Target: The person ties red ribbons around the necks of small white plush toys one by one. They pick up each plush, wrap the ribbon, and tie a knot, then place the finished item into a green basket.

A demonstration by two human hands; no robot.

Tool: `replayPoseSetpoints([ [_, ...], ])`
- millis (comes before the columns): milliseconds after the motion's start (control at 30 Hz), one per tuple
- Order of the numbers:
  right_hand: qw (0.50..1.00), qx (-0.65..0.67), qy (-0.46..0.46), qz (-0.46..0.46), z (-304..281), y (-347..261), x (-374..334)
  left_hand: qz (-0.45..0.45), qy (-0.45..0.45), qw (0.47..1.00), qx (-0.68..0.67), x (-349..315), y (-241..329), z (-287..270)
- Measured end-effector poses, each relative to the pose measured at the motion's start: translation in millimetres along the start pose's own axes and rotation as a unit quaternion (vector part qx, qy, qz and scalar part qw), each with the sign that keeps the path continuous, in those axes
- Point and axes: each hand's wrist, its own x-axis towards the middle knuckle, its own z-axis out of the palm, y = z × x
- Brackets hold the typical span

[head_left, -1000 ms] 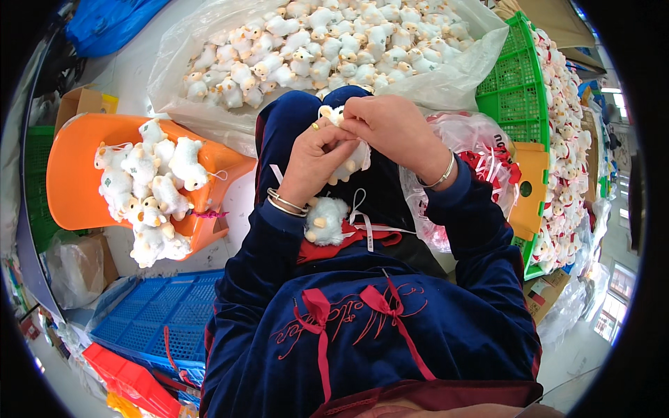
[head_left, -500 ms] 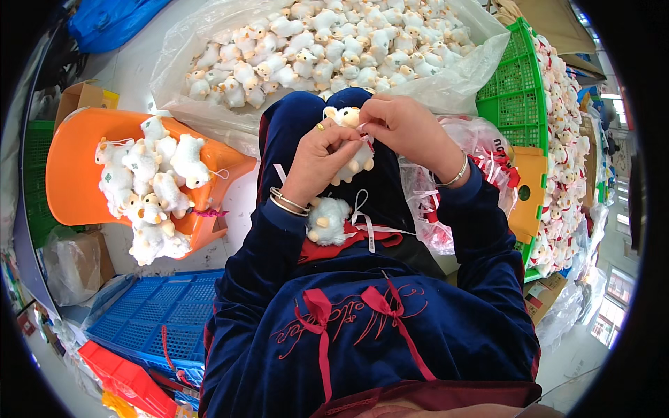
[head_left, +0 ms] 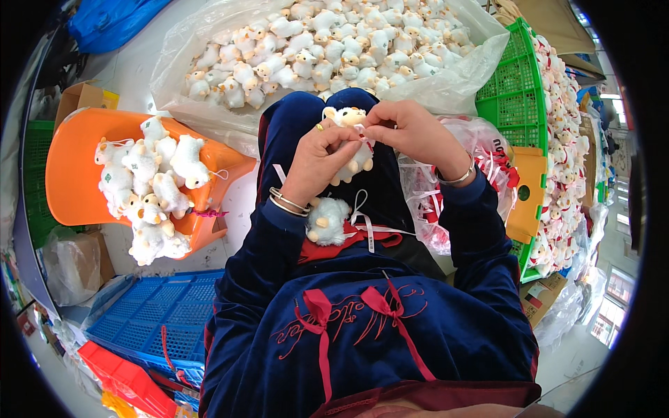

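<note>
A small white plush sheep (head_left: 357,161) with cream face and feet stands upright between my knees, facing me. At its neck is a red-and-white ribbon (head_left: 367,138), mostly covered by my fingers. My left hand (head_left: 317,159) pinches the ribbon between thumb and forefinger, against the toy's front. From the other side my right hand (head_left: 412,136) is closed on the ribbon's white end, thumb against forefinger. A second plush sheep (head_left: 328,220) lies in my lap on red cloth (head_left: 383,245), beside a white loop with a tag (head_left: 370,237).
Several plush sheep lie on an orange chair (head_left: 77,164) at the left. A clear plastic sheet (head_left: 174,70) ahead bears a big heap of them. A bag of red-and-white ribbons (head_left: 498,164) and a green crate (head_left: 512,83) stand right; a blue crate (head_left: 150,313) sits lower left.
My right hand has shifted slightly to the right and down, its fingers still together at the ribbon. My left hand and the plush sheep have barely moved.
</note>
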Motion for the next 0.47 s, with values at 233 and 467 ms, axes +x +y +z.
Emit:
replayPoseSetpoints([
  [233,0.990,0.135,-0.008,0.027,9,15,0,0.019,0.005,1.000,0.003,1,-1,-1],
  [467,0.994,0.092,-0.061,-0.008,9,13,2,0.031,0.003,0.999,0.038,1,-6,-3],
])
